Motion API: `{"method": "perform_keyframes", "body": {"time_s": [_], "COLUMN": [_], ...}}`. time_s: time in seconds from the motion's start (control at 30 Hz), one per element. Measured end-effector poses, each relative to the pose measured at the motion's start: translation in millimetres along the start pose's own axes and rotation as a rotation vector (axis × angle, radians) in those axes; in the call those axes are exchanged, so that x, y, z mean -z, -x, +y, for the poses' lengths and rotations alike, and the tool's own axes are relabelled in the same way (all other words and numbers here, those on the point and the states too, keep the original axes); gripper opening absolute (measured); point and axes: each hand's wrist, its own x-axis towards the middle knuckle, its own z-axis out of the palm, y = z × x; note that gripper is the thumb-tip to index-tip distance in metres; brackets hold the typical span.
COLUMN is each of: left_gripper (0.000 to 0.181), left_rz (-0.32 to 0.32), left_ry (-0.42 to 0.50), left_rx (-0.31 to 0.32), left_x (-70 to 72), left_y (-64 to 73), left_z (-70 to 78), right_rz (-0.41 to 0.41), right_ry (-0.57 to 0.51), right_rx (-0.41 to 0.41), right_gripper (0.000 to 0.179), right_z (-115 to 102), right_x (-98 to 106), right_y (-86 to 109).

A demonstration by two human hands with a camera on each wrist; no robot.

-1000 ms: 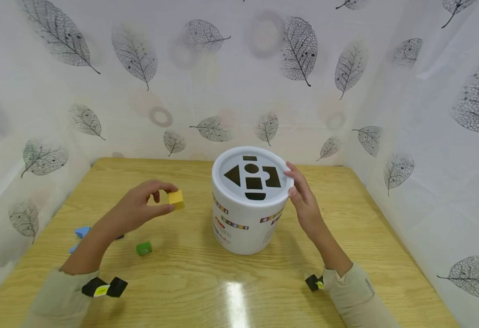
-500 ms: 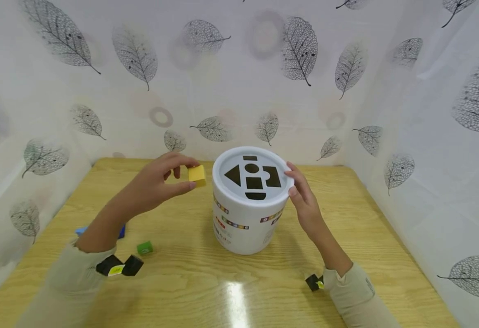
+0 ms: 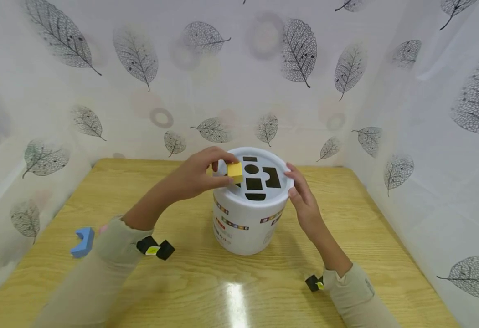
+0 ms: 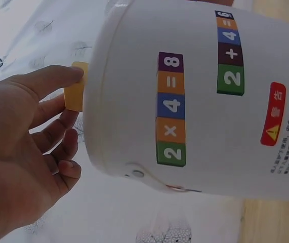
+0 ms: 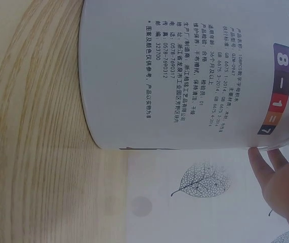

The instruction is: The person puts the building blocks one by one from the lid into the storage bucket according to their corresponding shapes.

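Thumb and fingertips of my left hand [image 3: 202, 173] pinch a small yellow block [image 3: 234, 172]. It is held over the left part of the white lid [image 3: 239, 193], where it overlaps the triangular hole in the head view. In the left wrist view the yellow block [image 4: 74, 91] shows right at the lid's edge. The lid tops a white bucket [image 3: 243, 228] standing upright on the table. My right hand [image 3: 306, 205] rests its fingertips and thumb on the right side of the bucket's rim, fingers only slightly bent.
Square, round, arch-shaped and slot holes [image 3: 254, 183] are cut in the lid. A light blue arch block [image 3: 84, 241] lies on the wooden table [image 3: 190, 282] at left. Beside it, a pink piece [image 3: 103, 228] is mostly hidden by the left sleeve. A leaf-print curtain [image 3: 239, 91] surrounds the table.
My left hand has carried the yellow block rightward from beside the bucket to over its lid. The left arm now hides the green and dark blue blocks. The right hand stays put.
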Motion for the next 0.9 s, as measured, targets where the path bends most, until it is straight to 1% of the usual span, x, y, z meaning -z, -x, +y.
{"method": "perform_keyframes", "body": {"time_s": [0.13, 0.23, 0.33, 0.53, 0.7, 0.9], "left_gripper": [0.041, 0.039, 0.038, 0.040, 0.041, 0.039], "left_rz": [-0.042, -0.068, -0.090, -0.101, -0.097, -0.102], "left_ry": [-0.004, -0.010, -0.012, -0.064, -0.105, -0.131], "left_rx": [0.031, 0.025, 0.024, 0.079, 0.087, 0.114], "left_x": [-10.1, -16.5, -21.2, -26.0, -27.3, -29.5], "left_y": [-15.1, -23.3, -27.9, -30.6, -30.5, -29.2], "left_z": [3.1, 5.3, 8.4, 13.2, 14.8, 15.7], "right_rz": [0.001, -0.004, -0.009, -0.016, -0.015, -0.015], "right_ry": [0.014, 0.021, 0.020, 0.015, 0.016, 0.022], "right_rx": [-0.013, -0.020, -0.023, -0.023, -0.028, -0.028], "right_gripper": [0.041, 0.041, 0.041, 0.042, 0.042, 0.041], "right_z": [-1.0, -2.3, -3.2, -4.7, -4.7, -4.4], "right_x": [0.0, 0.0, 0.2, 0.0, -0.1, -0.1], "right_y": [0.6, 0.7, 0.8, 0.5, 0.6, 0.6]}}
